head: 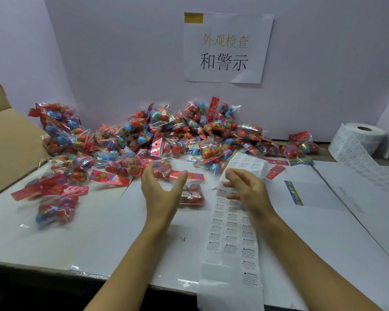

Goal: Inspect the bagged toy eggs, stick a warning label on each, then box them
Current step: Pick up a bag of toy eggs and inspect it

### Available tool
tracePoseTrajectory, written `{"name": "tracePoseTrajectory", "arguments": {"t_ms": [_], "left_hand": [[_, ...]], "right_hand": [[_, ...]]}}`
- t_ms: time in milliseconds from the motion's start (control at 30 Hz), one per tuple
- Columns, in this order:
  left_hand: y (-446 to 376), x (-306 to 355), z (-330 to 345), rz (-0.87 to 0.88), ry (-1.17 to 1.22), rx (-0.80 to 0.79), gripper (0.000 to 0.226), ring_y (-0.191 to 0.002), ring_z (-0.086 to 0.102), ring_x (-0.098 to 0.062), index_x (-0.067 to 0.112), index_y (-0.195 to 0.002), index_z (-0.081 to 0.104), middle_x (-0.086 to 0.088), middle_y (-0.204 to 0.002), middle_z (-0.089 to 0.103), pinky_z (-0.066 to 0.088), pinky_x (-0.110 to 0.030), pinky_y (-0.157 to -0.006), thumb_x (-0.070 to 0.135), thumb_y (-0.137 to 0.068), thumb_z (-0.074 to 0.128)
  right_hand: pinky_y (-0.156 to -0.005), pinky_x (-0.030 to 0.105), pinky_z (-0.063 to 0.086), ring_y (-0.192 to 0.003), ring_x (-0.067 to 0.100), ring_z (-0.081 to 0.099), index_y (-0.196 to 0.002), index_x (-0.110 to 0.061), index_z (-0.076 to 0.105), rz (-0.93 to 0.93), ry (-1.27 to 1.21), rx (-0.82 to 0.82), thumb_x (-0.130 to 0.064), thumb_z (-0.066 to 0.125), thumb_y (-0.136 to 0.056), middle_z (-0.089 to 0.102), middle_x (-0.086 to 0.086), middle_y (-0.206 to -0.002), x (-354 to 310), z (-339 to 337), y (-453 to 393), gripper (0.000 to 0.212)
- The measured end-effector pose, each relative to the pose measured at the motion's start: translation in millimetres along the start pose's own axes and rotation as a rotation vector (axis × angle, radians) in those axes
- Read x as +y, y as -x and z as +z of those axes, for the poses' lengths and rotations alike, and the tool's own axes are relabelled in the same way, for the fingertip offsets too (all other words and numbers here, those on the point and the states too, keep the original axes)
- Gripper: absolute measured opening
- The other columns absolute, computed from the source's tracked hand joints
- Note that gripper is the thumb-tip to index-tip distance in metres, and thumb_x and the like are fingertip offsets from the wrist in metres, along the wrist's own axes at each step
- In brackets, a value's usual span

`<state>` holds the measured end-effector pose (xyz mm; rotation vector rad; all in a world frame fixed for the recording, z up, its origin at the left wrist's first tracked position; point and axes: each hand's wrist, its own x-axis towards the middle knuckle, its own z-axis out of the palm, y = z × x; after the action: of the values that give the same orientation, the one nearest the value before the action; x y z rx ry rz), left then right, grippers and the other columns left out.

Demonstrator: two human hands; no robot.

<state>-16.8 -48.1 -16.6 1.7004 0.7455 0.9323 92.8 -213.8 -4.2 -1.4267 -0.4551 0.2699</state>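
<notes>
Hands hover over one bag of toy eggs (192,194) on a white table (99,232).

The left hand (161,189) is spread wide, thumb and fingers apart, holding nothing, just left of the bag. The right hand (245,189), fingers loosely bent, touches the warning label strip (231,234) right of it. More bagged eggs (166,133) are heaped behind; a cardboard box (7,140) stands far left.

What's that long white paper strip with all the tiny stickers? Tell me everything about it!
The label strip is long, glossy white backing paper carrying rows of small warning labels, three across, with some spots near its bottom already bare. It lies flat on the white table, hanging over the near edge. The right hand rests its fingers on its upper part.
</notes>
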Motion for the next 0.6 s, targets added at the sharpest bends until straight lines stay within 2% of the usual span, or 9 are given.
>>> {"name": "tracePoseTrajectory", "arguments": {"t_ms": [33, 100, 167, 233, 300, 367, 433, 533, 600], "left_hand": [[2, 1, 0, 0.076, -0.04, 0.051, 0.082, -0.143, 0.028, -0.016, 0.021, -0.146, 0.046, 0.0, -0.15, 0.041, 0.028, -0.044, -0.121, 0.057, -0.079, 0.077], [7, 5, 0, 0.313, -0.118, 0.07, 0.066, -0.137, 0.03, -0.02, 0.015, -0.116, 0.068, -0.003, -0.139, 0.05, 0.028, -0.048, -0.119, 0.065, -0.073, 0.075], [12, 3, 3, 0.519, -0.214, -0.071, 0.062, -0.14, 0.028, -0.024, 0.016, -0.088, 0.073, -0.005, -0.14, 0.05, 0.021, -0.043, -0.12, 0.074, -0.067, 0.076], [17, -2, 5, 0.598, -0.332, -0.297, 0.063, -0.151, 0.014, -0.022, 0.023, -0.083, 0.072, 0.0, -0.152, 0.04, 0.01, -0.04, -0.123, 0.081, -0.059, 0.071], [18, -8, 5, 0.617, -0.451, -0.438, 0.071, -0.155, -0.005, -0.019, 0.028, -0.09, 0.072, 0.005, -0.161, 0.027, -0.001, -0.04, -0.124, 0.088, -0.051, 0.07], [16, -12, 6, 0.624, -0.551, -0.473, 0.08, -0.154, -0.018, -0.015, 0.034, -0.107, 0.071, 0.004, -0.167, 0.014, -0.015, -0.035, -0.122, 0.088, -0.049, 0.074], [12, -10, 7, 0.577, -0.642, -0.436, 0.093, -0.152, -0.026, -0.013, 0.041, -0.133, 0.058, 0.005, -0.168, -0.004, -0.024, -0.03, -0.117, 0.085, -0.053, 0.078], [5, -11, 7, 0.466, -0.708, -0.304, 0.108, -0.151, -0.025, -0.015, 0.042, -0.149, 0.037, 0.003, -0.167, -0.011, -0.017, -0.033, -0.118, 0.078, -0.058, 0.081], [4, -14, 6, 0.431, -0.722, -0.257, 0.109, -0.151, -0.022, -0.016, 0.04, -0.15, 0.034, 0.001, -0.167, -0.007, -0.013, -0.037, -0.12, 0.075, -0.059, 0.082]], "right_hand": [[-0.06, 0.021, 0.053, -0.08, 0.007, 0.071, -0.101, -0.02, 0.074, -0.003, -0.001, 0.031, -0.044, 0.075, -0.084, 0.076, -0.006, -0.089, 0, -2, -2, 0.029], [-0.053, 0.017, 0.047, -0.063, 0.005, 0.062, -0.084, -0.013, 0.074, -0.033, 0.009, 0.119, -0.037, 0.073, -0.09, 0.07, -0.006, -0.07, 1, -5, -3, 0.024], [-0.053, 0.018, 0.045, -0.056, 0.003, 0.055, -0.071, -0.013, 0.068, -0.094, 0.08, 0.272, -0.035, 0.072, -0.092, 0.064, -0.009, -0.059, 2, -10, -6, 0.031], [-0.057, 0.024, 0.046, -0.06, 0.005, 0.055, -0.067, -0.016, 0.061, -0.127, 0.18, 0.432, -0.038, 0.073, -0.09, 0.061, -0.009, -0.059, 3, -16, -10, 0.034], [-0.059, 0.028, 0.044, -0.07, 0.013, 0.057, -0.073, -0.018, 0.054, -0.053, 0.256, 0.486, -0.043, 0.077, -0.085, 0.06, -0.005, -0.071, 3, -24, -13, 0.036], [-0.061, 0.027, 0.042, -0.08, 0.016, 0.06, -0.083, -0.019, 0.052, 0.086, 0.312, 0.393, -0.048, 0.082, -0.078, 0.061, -0.001, -0.086, 3, -31, -17, 0.042], [-0.07, 0.029, 0.046, -0.096, 0.019, 0.061, -0.101, -0.017, 0.051, 0.19, 0.401, 0.266, -0.049, 0.085, -0.075, 0.061, 0.003, -0.109, 3, -34, -18, 0.053], [-0.08, 0.035, 0.048, -0.111, 0.024, 0.057, -0.136, -0.012, 0.045, 0.268, 0.576, 0.133, -0.049, 0.086, -0.072, 0.054, 0.007, -0.131, 2, -33, -16, 0.084], [-0.076, 0.028, 0.048, -0.103, 0.019, 0.062, -0.141, -0.012, 0.047, 0.271, 0.599, 0.017, -0.044, 0.086, -0.075, 0.06, 0.007, -0.133, 1, -29, -13, 0.083]]}}
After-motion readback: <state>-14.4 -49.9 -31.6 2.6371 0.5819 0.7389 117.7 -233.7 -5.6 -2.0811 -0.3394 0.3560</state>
